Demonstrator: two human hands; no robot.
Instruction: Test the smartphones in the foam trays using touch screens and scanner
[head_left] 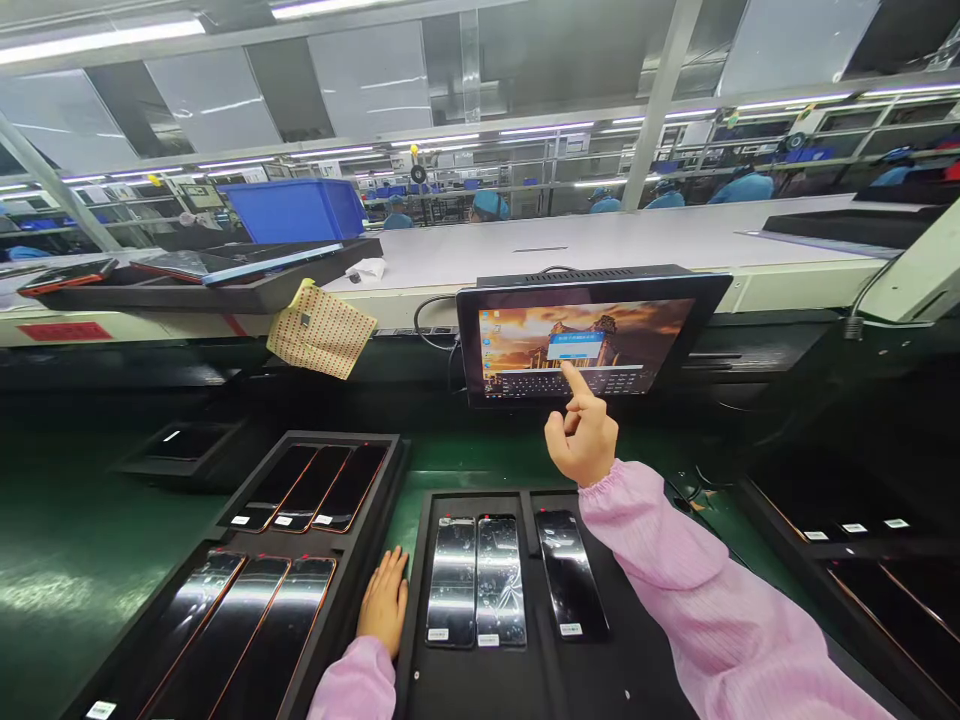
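Note:
My right hand [582, 432] is raised with its index finger stretched out to the touchscreen monitor [517, 335], just below a small blue pop-up box. Its other fingers are curled and hold nothing. My left hand [385, 598] lies flat on the green bench between two black foam trays, fingers extended and nothing in them. Right of it, the middle tray [536, 680] holds two phones [501, 580] side by side and a third phone [571, 575] in the neighbouring compartment. The left tray [394, 480] carries several orange-edged phones [274, 610].
Another phone tray [817, 552] sits at the right. A shelf [637, 235] runs behind the monitor, bearing a blue bin [292, 210] and a black tray [262, 293] of devices. A dotted yellow sheet [321, 332] hangs off its edge. People in blue caps are far behind.

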